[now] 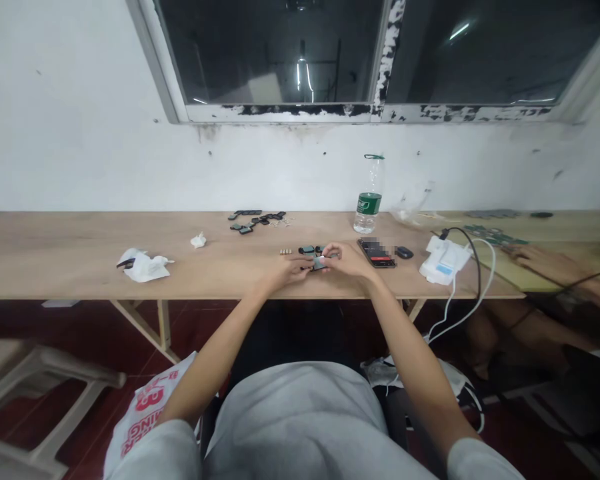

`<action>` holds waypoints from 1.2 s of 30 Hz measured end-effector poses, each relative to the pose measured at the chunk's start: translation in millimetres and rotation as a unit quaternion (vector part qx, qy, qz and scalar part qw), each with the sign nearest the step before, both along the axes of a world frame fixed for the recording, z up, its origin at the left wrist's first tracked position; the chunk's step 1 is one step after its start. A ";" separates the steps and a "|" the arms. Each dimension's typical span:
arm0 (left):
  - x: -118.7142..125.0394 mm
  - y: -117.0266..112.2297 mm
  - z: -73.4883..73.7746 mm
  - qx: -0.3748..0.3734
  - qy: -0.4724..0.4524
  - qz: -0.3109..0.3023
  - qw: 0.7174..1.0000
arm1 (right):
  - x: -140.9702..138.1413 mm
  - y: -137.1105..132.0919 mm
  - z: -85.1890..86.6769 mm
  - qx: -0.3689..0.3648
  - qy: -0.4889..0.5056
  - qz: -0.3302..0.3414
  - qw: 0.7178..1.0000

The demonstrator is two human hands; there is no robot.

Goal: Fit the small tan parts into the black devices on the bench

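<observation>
In the head view, a long wooden table (70,257) runs along a white wall (70,107) beneath a dark window (275,53) whose frame paint is flaking. At the table's near edge, the right hand (347,260) pinches a small flat grey-faced piece (319,263) between thumb and fingers, just above the tabletop. The left hand (295,269) has its fingertips drawn together at the piece's left edge; whether they grip it or only steady it, I cannot tell. Just behind the hands lie dark-edged modules (307,249), with a short row of small tan parts (285,252) beside them. Farther back is a scatter of similar black-framed pieces (257,221). To the right stand a green-labelled clear plastic bottle (367,207), a lit smartphone (375,253), a small black oval object (404,253) and a white power strip (445,260) with cables. Crumpled white tissue (147,267) lies left. At far right, another person's hand (543,259) reaches toward green boards (495,235).
</observation>
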State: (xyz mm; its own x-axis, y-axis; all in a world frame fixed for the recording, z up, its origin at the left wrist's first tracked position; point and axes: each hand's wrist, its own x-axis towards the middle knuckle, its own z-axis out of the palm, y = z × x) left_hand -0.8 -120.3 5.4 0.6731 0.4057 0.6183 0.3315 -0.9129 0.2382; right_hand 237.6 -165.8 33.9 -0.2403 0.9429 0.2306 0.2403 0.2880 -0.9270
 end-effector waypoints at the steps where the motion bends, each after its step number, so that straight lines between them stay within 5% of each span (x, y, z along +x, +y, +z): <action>1: -0.7 0.1 0.5 -0.005 0.003 0.001 1.000 | 0.1 1.2 -1.1 -0.006 0.011 -0.003 1.000; 9: -3.4 4.7 -2.3 -0.006 0.026 -0.002 1.000 | -6.2 8.2 -9.9 -0.038 0.047 -0.025 0.998; 19: -40.7 34.9 -4.1 -0.037 0.026 0.154 0.987 | 26.4 18.1 -20.8 -0.015 -0.072 -0.149 0.986; 26: -43.3 41.5 -9.8 -0.074 0.068 0.212 0.972 | 52.0 17.8 -35.7 0.033 -0.149 -0.140 0.978; 32: -41.3 36.4 -8.7 -0.070 0.071 0.234 0.967 | 39.5 1.4 -16.4 0.053 -0.253 -0.171 0.951; 36: -39.7 33.1 -6.9 -0.073 0.080 0.226 0.968 | 12.2 -6.8 -8.7 0.150 -0.256 -0.124 0.947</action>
